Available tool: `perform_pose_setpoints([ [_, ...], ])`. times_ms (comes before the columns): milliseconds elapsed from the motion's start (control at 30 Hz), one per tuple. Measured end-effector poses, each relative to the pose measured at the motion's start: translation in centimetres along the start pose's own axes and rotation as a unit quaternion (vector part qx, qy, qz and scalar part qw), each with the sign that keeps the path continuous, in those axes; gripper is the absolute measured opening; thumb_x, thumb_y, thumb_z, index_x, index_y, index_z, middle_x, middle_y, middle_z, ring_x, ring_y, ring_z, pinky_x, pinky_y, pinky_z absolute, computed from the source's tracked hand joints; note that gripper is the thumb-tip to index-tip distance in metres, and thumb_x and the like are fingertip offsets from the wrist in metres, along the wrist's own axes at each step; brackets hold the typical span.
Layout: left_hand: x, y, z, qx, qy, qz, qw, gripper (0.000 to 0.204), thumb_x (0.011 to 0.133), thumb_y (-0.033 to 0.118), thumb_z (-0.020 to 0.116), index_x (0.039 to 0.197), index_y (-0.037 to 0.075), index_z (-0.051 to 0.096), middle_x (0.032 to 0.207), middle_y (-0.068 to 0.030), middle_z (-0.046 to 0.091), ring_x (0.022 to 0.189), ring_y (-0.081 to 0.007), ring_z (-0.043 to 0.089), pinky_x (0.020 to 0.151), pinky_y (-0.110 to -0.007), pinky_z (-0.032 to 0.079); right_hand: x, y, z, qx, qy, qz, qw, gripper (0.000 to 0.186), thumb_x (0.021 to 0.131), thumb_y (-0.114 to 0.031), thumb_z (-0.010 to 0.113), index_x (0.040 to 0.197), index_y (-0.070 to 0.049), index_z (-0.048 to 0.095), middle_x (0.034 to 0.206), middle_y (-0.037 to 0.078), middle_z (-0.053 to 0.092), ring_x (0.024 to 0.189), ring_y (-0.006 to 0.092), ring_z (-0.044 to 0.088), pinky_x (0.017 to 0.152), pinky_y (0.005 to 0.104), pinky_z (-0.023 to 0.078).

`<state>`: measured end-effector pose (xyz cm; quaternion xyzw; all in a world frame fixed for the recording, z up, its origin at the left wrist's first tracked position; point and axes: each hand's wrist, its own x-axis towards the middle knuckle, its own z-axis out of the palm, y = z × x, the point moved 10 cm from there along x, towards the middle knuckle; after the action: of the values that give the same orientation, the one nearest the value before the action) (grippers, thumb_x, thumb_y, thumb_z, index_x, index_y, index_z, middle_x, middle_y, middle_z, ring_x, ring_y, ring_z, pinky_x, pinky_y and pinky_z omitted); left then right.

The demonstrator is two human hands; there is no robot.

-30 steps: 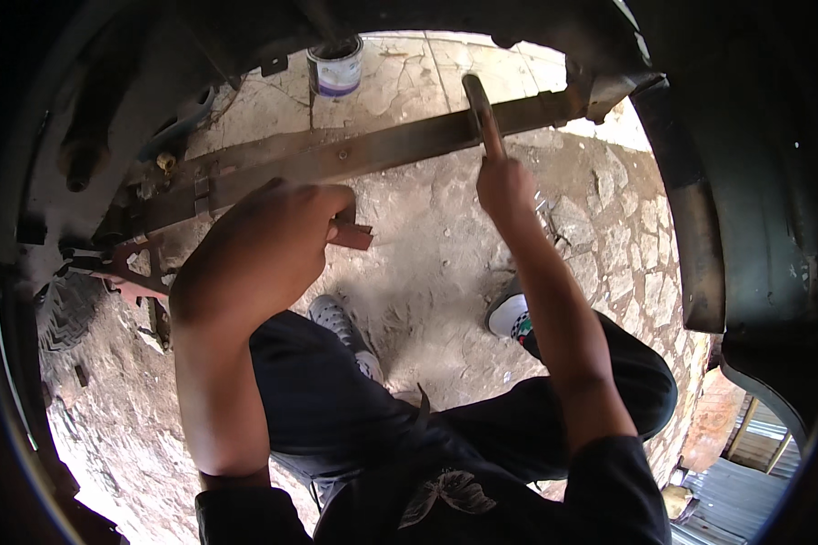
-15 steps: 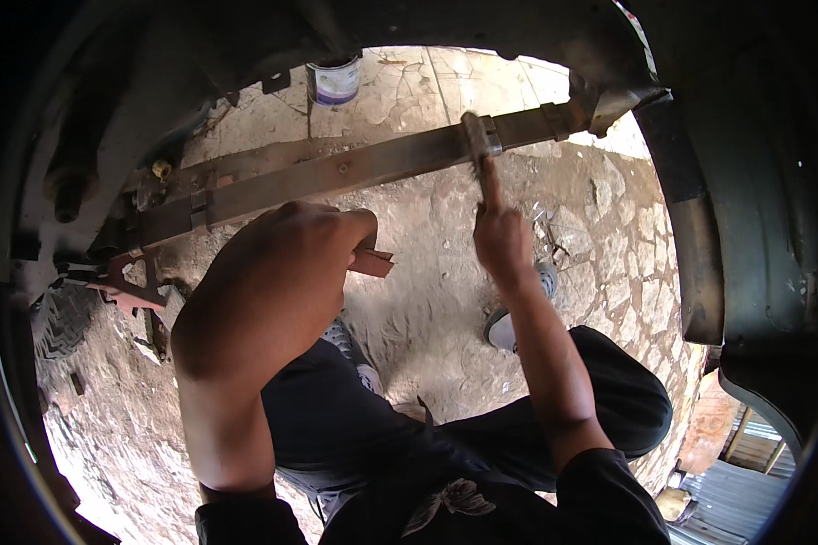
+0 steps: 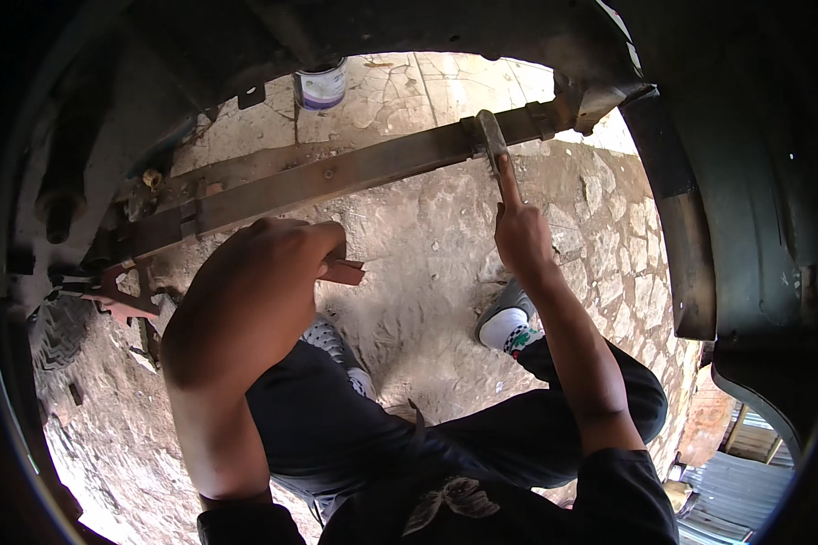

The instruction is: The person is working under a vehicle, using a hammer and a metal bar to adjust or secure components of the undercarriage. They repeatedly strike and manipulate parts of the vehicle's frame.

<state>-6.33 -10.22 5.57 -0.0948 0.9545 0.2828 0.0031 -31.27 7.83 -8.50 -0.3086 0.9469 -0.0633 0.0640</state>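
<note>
My right hand [image 3: 523, 238] is closed around a narrow tool [image 3: 492, 134] with a greyish, rounded far end; its exact kind is unclear. One finger stretches along the tool. Its end lies across a long rusty metal bar [image 3: 336, 174], beside a clamp band. The bar, which looks like a vehicle's leaf spring, slants up from left to right. Nearer to me, below the bar's left half, my left hand [image 3: 291, 241] is bent inward and closed on a folded reddish-brown strip [image 3: 344, 272], perhaps sandpaper. Its fingers are mostly hidden behind the wrist.
Dark vehicle bodywork [image 3: 754, 236] arches overhead and down the right side. A bolt-like metal part [image 3: 59, 204] hangs at left, above a tyre [image 3: 61, 331]. A white and purple bucket [image 3: 323, 86] stands beyond the bar. My shoes [image 3: 504, 318] rest on dusty stone ground [image 3: 427, 345].
My right hand and its tool have shifted slightly right along the bar. The view has moved a little, and more of my right shoe and sock shows. Both hands keep their hold.
</note>
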Motion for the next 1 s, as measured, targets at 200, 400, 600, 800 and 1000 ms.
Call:
perform_pose_setpoints([
  [200,1.3,0.7,0.8,0.036,-0.03,-0.009,0.999,0.016,0.084,-0.01,0.054,0.092,-0.001,0.065,0.094,-0.0222,0.071,0.099,-0.039,0.069,0.089,-0.048,0.053,9.4,0.3,-0.3,0.03,0.081,-0.04,0.995,0.085,0.1,-0.016,0.054,0.165,-0.022,0.0,0.076,0.03,0.068,0.072,0.0492,0.069,0.069,0.0582,0.055],
  [400,0.9,0.0,0.3,0.0,-0.027,-0.034,0.999,0.01,0.09,-0.005,0.057,0.094,-0.002,0.065,0.096,-0.0196,0.073,0.095,-0.0397,0.07,0.083,-0.047,0.052,4.3,0.3,0.5,0.126,0.052,-0.023,0.99,0.08,0.102,-0.019,0.055,0.164,-0.027,0.006,0.088,0.036,0.068,0.084,0.0589,0.065,0.076,0.0645,0.051],
  [600,0.6,0.7,0.5,0.01,-0.025,-0.006,1.0,0.013,0.087,-0.007,0.055,0.092,-0.001,0.065,0.094,-0.0205,0.072,0.097,-0.0391,0.069,0.087,-0.047,0.052,1.1,1.9,1.0,0.166,0.069,-0.024,0.983,0.079,0.102,-0.02,0.055,0.164,-0.03,0.006,0.092,0.037,0.068,0.087,0.0596,0.064,0.078,0.0638,0.051],
  [800,1.9,1.9,1.1,0.031,-0.035,0.006,0.999,0.016,0.084,-0.008,0.054,0.091,-0.001,0.065,0.092,-0.0209,0.071,0.099,-0.0372,0.069,0.089,-0.047,0.053,9.6,0.5,0.2,0.099,0.068,-0.009,0.993,0.08,0.102,-0.024,0.055,0.164,-0.026,0.006,0.094,0.036,0.069,0.087,0.0566,0.066,0.078,0.0616,0.053],
  [1000,1.0,1.2,0.9,0.025,-0.031,-0.009,0.999,0.016,0.084,-0.008,0.055,0.093,0.0,0.066,0.092,-0.0211,0.071,0.097,-0.0367,0.069,0.089,-0.047,0.053,1.8,0.3,1.0,0.104,0.068,-0.046,0.991,0.084,0.1,-0.019,0.056,0.164,-0.018,0.002,0.079,0.035,0.067,0.071,0.0514,0.067,0.065,0.0588,0.054],
])
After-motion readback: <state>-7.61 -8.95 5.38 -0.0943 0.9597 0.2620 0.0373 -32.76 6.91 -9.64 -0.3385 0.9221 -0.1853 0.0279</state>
